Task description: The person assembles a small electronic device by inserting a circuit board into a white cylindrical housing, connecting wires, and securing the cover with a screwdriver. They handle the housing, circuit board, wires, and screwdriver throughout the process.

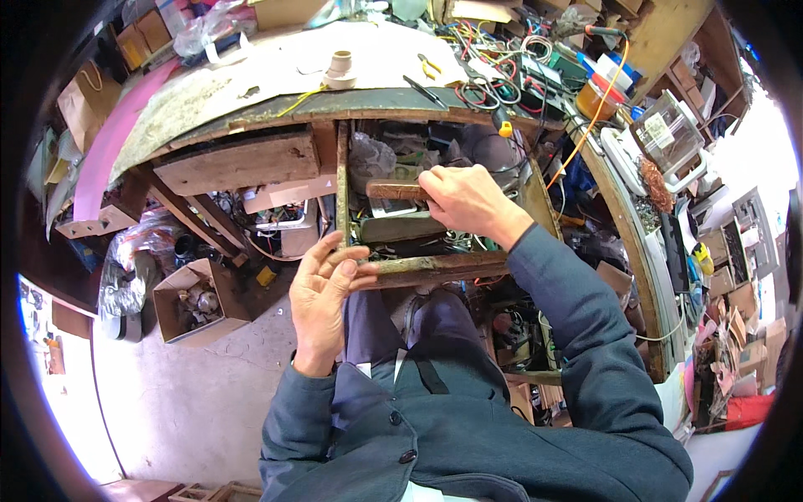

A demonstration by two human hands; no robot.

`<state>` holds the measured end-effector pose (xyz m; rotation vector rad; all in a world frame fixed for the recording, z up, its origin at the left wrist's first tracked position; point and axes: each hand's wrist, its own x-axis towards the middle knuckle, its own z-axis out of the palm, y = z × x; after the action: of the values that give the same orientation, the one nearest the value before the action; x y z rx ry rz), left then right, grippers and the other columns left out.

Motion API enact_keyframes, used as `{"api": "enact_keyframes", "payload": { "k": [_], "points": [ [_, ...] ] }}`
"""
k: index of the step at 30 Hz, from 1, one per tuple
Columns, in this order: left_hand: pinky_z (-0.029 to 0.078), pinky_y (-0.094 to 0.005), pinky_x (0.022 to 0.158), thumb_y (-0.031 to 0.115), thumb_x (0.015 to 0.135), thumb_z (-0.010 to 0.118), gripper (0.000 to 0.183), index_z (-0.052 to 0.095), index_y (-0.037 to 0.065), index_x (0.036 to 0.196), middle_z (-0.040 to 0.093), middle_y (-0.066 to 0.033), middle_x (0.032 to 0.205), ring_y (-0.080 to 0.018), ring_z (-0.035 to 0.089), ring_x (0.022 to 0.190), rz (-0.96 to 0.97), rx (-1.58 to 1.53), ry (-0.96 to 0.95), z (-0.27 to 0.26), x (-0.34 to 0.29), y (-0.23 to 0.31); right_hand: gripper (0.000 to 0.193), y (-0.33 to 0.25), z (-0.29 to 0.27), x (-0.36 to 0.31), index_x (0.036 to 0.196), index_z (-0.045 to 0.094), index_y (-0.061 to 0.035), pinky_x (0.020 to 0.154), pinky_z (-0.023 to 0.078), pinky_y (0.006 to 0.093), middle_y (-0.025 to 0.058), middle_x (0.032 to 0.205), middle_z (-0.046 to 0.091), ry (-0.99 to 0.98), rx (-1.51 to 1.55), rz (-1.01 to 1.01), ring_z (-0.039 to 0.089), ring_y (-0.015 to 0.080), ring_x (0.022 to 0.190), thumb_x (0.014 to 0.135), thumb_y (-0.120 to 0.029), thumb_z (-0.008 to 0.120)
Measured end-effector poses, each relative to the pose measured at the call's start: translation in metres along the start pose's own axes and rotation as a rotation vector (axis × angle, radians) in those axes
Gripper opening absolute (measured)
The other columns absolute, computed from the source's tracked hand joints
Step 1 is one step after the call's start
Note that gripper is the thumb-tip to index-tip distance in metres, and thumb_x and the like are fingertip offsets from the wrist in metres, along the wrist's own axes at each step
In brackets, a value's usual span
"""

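Observation:
A wooden drawer (435,268) stands pulled out of the workbench in front of me, full of mixed parts. Over its middle, my right hand (468,199) is closed on one end of a flat brown wooden-looking piece (396,190); its exact kind I cannot make out. My left hand (324,284) is at the drawer's near left corner, fingers stretched out and touching the edge, with nothing held in it. Inside the drawer lie a clear plastic bag (373,156), a long greyish box-like piece (403,227) and small metal bits, partly hidden by my right hand and arm.
On the bench top (276,71) lie yellow-handled pliers (430,66), a beige fitting (340,70) and tangled wires (502,63). An orange cable (604,100) hangs at the right near a clear container (669,130). An open cardboard box (199,305) sits on the floor at left.

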<state>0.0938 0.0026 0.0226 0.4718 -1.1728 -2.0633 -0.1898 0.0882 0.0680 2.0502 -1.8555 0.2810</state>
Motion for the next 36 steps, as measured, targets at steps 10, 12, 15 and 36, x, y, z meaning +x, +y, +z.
{"api": "enact_keyframes", "payload": {
  "k": [10,12,15,36],
  "points": [
    [0.064,-0.0345,0.081,0.012,0.106,0.069,0.032,0.063,-0.003,0.134,0.078,-0.0154,0.102,-0.023,0.077,0.088,0.034,0.217,-0.117,0.009,-0.017,0.011,0.018,0.012,0.033,-0.002,0.098,0.069,-0.0084,0.069,0.061,0.0465,0.0107,0.088,0.07,-0.13,-0.048,0.073,0.075,0.0322,0.084,0.097,-0.026,0.069],
    [0.063,-0.0327,0.082,0.011,0.106,0.069,0.03,0.065,-0.004,0.132,0.078,-0.0152,0.103,-0.0222,0.077,0.09,0.006,0.278,-0.153,0.011,-0.027,0.023,0.019,0.016,0.008,-0.011,0.096,0.072,-0.0098,0.071,0.061,0.047,0.0102,0.087,0.072,-0.168,-0.035,0.23,0.075,0.0344,0.083,0.096,-0.029,0.07],
    [0.061,-0.0321,0.082,0.009,0.096,0.076,0.028,0.071,-0.002,0.122,0.078,-0.0146,0.103,-0.0211,0.077,0.092,0.273,0.961,-0.451,0.027,-0.038,0.068,0.018,0.038,-0.021,-0.043,0.085,0.072,-0.0078,0.073,0.059,0.0533,0.019,0.081,0.073,-0.335,0.021,0.317,0.074,0.0414,0.082,0.093,-0.022,0.067],
    [0.056,-0.0324,0.059,0.031,0.092,0.079,0.042,0.069,0.003,0.122,0.07,-0.0029,0.086,-0.0197,0.07,0.073,0.613,0.81,-1.043,0.119,-0.063,0.117,0.036,0.034,-0.034,-0.075,0.108,0.062,-0.0077,0.079,0.055,0.0531,0.0197,0.101,0.076,-0.515,-0.017,0.546,0.073,0.0415,0.099,0.088,-0.03,0.082]
  ]
}}
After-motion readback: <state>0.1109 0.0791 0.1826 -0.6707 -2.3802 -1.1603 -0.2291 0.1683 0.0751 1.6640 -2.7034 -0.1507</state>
